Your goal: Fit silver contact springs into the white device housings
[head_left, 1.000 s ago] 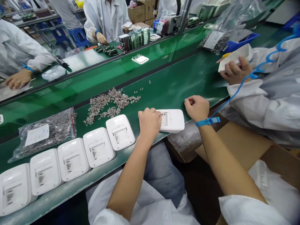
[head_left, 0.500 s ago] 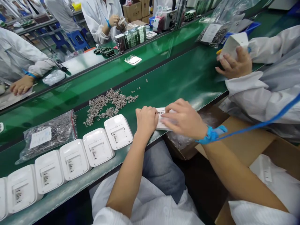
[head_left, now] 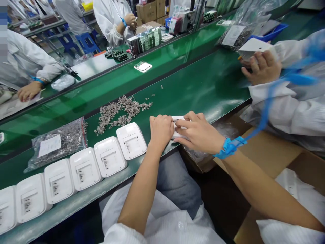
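My left hand [head_left: 161, 130] is closed over the left side of a white plastic housing [head_left: 178, 118] on the green bench, steadying it. Bent over the right part of that housing is my right hand [head_left: 199, 131], a blue wrist strap behind it. Its fingertips come together at the recess; whatever they pinch is too small or hidden to make out. Most of this housing lies under my hands. To the left stands a row of several similar white housings [head_left: 131, 141], each with a rectangular recess and metal contacts. Beyond them spreads a pile of small metal clips [head_left: 122, 113].
A clear bag of metal parts [head_left: 73, 138] lies behind the row. A co-worker's hand [head_left: 266, 67] at right holds a white housing. Below the bench edge is an open cardboard box [head_left: 269, 152]. On the green strip beyond lies a white cover [head_left: 143, 66].
My right hand's fingers have bent down onto the housing, while my left hand keeps its place on it. The co-worker at right has tilted their white housing. The view has shifted slightly.
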A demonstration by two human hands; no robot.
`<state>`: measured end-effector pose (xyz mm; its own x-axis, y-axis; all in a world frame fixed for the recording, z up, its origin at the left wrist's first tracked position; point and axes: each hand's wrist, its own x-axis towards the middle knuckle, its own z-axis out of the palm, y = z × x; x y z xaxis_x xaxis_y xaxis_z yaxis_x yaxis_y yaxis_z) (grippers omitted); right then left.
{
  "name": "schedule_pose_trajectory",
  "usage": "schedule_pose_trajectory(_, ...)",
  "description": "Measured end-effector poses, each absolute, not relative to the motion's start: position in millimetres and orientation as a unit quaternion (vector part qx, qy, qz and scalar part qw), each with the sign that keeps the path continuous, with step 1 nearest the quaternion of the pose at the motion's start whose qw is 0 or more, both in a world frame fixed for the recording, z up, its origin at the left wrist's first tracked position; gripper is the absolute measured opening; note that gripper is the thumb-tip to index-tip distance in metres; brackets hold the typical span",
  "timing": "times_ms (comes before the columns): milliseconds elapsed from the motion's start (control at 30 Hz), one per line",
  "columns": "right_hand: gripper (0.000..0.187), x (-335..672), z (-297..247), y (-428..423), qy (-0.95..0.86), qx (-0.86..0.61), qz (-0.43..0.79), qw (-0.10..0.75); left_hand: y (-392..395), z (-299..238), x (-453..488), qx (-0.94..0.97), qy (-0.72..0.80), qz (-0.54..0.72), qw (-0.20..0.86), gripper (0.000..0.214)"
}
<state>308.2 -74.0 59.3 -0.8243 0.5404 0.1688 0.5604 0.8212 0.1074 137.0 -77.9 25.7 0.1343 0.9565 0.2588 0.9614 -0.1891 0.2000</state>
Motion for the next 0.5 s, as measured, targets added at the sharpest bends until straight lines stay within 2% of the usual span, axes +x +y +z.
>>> schedule_pose_trajectory(233, 0.033, 306, 63, -74, -0.951, -0.289, -0.095, 0.058, -95, 23, 138, -0.733, -0.651, -0.193, 0.04, 0.022)
schedule_pose_trajectory(367, 0.035, 311, 61, -73, -0.953, -0.286, -0.087, 0.054, -125, 16, 136, -0.746, -0.62, -0.24, 0.047, 0.022)
schedule_pose_trajectory(500, 0.036, 317, 58, -72, -0.95, -0.296, -0.075, 0.058, -140, 12, 133, -0.773, -0.588, -0.235, 0.042, 0.026)
